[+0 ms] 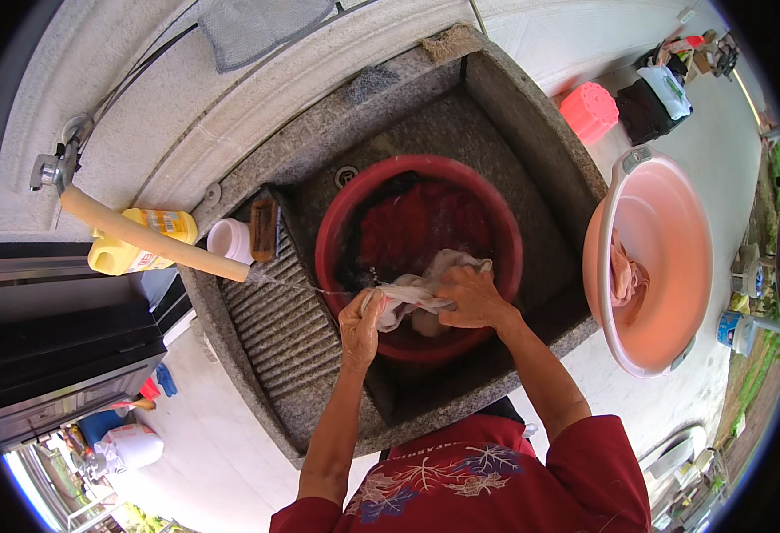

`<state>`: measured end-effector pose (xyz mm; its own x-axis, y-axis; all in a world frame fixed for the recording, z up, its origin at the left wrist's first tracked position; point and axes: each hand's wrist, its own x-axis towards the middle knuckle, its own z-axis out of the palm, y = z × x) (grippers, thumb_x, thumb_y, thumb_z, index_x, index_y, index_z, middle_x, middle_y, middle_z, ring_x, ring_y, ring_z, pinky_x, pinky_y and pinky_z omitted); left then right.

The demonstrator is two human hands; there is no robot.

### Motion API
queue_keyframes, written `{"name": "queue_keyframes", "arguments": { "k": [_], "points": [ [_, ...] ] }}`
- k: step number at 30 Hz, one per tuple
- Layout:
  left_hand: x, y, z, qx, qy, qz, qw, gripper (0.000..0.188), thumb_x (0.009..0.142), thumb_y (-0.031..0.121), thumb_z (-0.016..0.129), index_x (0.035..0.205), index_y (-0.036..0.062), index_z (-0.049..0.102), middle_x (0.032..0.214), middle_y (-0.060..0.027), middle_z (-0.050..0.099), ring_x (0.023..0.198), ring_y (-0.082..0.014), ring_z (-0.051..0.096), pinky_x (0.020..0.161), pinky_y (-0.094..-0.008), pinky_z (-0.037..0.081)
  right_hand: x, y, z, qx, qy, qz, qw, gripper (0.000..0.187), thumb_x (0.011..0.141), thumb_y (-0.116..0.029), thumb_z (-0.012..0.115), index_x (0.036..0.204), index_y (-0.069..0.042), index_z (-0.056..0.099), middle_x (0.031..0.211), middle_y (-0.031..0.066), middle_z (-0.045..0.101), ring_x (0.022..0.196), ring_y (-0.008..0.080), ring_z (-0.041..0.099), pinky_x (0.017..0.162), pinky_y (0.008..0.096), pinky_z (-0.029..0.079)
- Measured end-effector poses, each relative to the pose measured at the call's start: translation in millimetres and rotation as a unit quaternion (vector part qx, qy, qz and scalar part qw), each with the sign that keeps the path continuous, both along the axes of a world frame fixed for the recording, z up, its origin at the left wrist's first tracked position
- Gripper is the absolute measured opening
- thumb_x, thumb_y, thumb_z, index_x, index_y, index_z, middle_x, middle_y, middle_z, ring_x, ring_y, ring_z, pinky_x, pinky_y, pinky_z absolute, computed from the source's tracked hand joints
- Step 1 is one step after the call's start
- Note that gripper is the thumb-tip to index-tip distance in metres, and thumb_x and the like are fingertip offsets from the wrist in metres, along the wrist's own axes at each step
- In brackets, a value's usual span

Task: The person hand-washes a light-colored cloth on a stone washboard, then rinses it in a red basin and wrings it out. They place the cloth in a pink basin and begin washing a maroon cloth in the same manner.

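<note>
A wet, whitish cloth [412, 295] is stretched between my hands over the near part of a red basin [329, 233]. My left hand [360, 322] is closed around the cloth's left end at the basin's near left rim. Over the right part of the cloth, my right hand [473, 297] grips it with bent fingers. Dark red fabric [425, 218] lies in the water inside the basin. From a tan hose [154, 233] on the left, a thin stream of water runs toward the cloth and the basin's edge.
The basin stands in a stone sink [532, 115] with a ridged washboard [274, 324]. A brush [265, 229], a pink cup [229, 240] and a yellow bottle [163, 224] are at the left. On the right is a large pink tub [674, 231] holding pink cloth [623, 274].
</note>
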<state>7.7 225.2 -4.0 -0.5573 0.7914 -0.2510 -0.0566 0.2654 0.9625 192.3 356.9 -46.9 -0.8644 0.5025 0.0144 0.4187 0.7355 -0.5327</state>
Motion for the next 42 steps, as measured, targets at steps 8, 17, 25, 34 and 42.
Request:
{"name": "queue_keyframes", "arguments": {
  "k": [8, 17, 25, 34, 42],
  "points": [
    [-11.8, -16.6, 70.5, 0.193, -0.118, 0.151, 0.962, 0.026, 0.090, 0.027, 0.056, 0.084, 0.0023, 0.054, 0.083, -0.0048, 0.054, 0.083, -0.0147, 0.051, 0.080, -0.0322, 0.043, -15.2, 37.8, 17.7, -0.392, 0.031, -0.014, 0.919, 0.024, 0.070, -0.018, 0.068, 0.089, -0.006, 0.063, 0.082, 0.0033, 0.063, 0.080, 0.0141, 0.059, 0.075, 0.0307, 0.042],
    [-9.0, 17.4, 35.0, 0.159, -0.174, 0.273, 0.933, 0.031, 0.092, 0.037, 0.055, 0.092, 0.0063, 0.051, 0.089, -0.0047, 0.052, 0.084, -0.0140, 0.052, 0.079, -0.0330, 0.045, -1.0, 65.0, 86.7, -0.515, 0.258, -0.150, 0.803, 0.014, 0.088, -0.016, 0.061, 0.086, -0.003, 0.060, 0.078, 0.0000, 0.061, 0.075, 0.0051, 0.054, 0.063, 0.0228, 0.043],
    [19.6, 42.6, -110.9, -0.169, 0.163, 0.077, 0.969, 0.050, 0.081, 0.021, 0.069, 0.117, 0.0028, 0.039, 0.107, -0.0165, 0.053, 0.094, -0.0258, 0.053, 0.079, -0.0354, 0.044, -57.3, 9.9, -80.2, -0.044, 0.132, -0.299, 0.944, 0.031, 0.083, -0.006, 0.054, 0.114, -0.003, 0.049, 0.106, 0.0159, 0.053, 0.087, 0.0297, 0.057, 0.068, 0.0372, 0.048],
    [-10.1, 39.2, -126.3, -0.091, -0.093, 0.016, 0.991, 0.052, 0.086, 0.039, 0.064, 0.119, 0.0028, 0.049, 0.115, -0.0157, 0.058, 0.104, -0.0322, 0.057, 0.085, -0.0441, 0.047, -55.8, 54.9, -112.4, -0.445, 0.118, -0.276, 0.844, 0.031, 0.076, 0.002, 0.050, 0.106, -0.004, 0.056, 0.092, 0.0105, 0.058, 0.082, 0.0192, 0.060, 0.070, 0.0342, 0.051],
    [16.3, 64.5, -25.3, 0.132, -0.585, 0.182, 0.779, 0.054, 0.089, 0.061, 0.044, 0.111, 0.0129, 0.055, 0.111, -0.0089, 0.056, 0.100, -0.0245, 0.055, 0.082, -0.0458, 0.048, -84.9, -54.0, 63.6, -0.151, 0.250, -0.122, 0.949, 0.027, 0.072, -0.010, 0.061, 0.098, -0.005, 0.059, 0.086, 0.0111, 0.062, 0.073, 0.0272, 0.061, 0.063, 0.0344, 0.049]
  ]
}}
